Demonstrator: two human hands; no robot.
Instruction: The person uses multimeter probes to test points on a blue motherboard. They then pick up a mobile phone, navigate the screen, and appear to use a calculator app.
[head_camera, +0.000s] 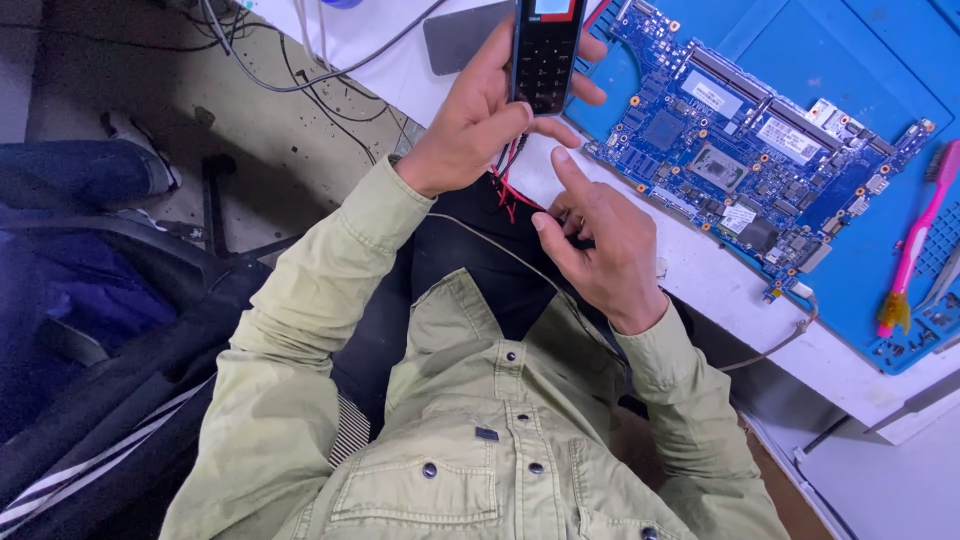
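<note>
Two hands work close together at the edge of a white worktop (720, 275). One, the left hand (480, 115), is wrapped around a dark keypad phone (545, 50), its fingers (575, 90) curled behind the body and the thumb lying along the near side, so the phone stands tilted upright above the worktop's edge with its keys facing the camera. Thin red and black wires (510, 180) hang from the phone's lower end, down toward the person's lap. Just beside them the right hand (600, 245) holds nothing that can be seen: its index finger points up toward the bottom of the phone without touching it, and the other fingers are loosely bent. Right of the hands a blue circuit board (740, 150) lies flat on a blue mat (850, 60). Near the mat's far right side lies a pink brush (918, 235). A grey slab (455, 40) lies on the worktop behind the left hand, and cables (300, 80) trail over the floor.
</note>
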